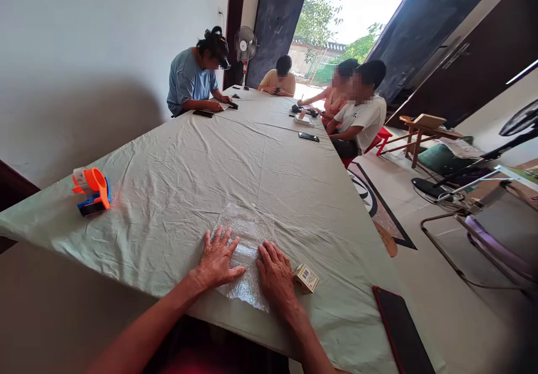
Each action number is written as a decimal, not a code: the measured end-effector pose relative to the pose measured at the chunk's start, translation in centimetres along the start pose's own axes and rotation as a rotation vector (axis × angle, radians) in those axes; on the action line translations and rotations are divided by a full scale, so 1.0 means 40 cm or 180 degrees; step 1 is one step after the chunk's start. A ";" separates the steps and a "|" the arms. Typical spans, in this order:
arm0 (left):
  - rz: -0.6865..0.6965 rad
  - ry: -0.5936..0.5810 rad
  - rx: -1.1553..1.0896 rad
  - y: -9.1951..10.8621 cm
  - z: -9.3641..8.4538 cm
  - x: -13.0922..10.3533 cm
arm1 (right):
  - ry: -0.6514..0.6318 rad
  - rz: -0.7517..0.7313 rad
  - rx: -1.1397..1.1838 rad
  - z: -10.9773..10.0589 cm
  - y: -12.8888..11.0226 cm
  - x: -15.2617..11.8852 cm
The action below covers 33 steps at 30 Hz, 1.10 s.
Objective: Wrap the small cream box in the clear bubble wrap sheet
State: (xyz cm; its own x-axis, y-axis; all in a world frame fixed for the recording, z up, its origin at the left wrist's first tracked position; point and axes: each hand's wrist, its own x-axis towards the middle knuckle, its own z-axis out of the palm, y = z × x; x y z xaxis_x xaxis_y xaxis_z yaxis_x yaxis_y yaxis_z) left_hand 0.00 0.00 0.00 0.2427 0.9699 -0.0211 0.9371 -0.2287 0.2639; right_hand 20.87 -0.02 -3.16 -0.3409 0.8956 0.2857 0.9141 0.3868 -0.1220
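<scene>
Beside a small box [306, 278] with tiny illegible print, left hand [217, 257] spread wide on bubble wrap [246, 284].

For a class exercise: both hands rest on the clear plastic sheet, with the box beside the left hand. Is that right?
No: the head view shows the box beside the right hand, not the left hand; both rest on the clear plastic sheet.

A big room in a home seems to be shown: a long table [168, 166] is covered with a wrinkled cloth, and trees [319, 15] (nice and green) are seen through an open doorway [357, 4].
</scene>
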 end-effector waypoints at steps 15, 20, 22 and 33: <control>0.0844 0.0006 -0.0103 0.072 0.028 -0.022 | 0.0162 -0.0020 -0.0031 0.041 0.018 -0.007; 0.1009 0.0180 -0.0093 0.097 0.057 -0.043 | 0.0224 -0.0030 0.0062 0.047 0.025 -0.004; 0.1004 0.0096 -0.0099 0.104 0.073 -0.051 | 0.0189 0.0006 0.0148 0.040 0.021 -0.003; 0.0995 -0.0062 -0.0217 0.103 0.049 -0.062 | 0.0343 0.0357 0.0018 -0.175 0.094 -0.077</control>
State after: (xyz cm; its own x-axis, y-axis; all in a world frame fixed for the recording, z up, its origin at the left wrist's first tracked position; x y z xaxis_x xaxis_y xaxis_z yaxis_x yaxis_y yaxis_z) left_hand 3.76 -3.50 -0.73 0.5215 0.8516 0.0527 0.7976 -0.5085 0.3244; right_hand 26.88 -2.84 2.17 -0.2110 0.9046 0.3703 0.9437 0.2873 -0.1641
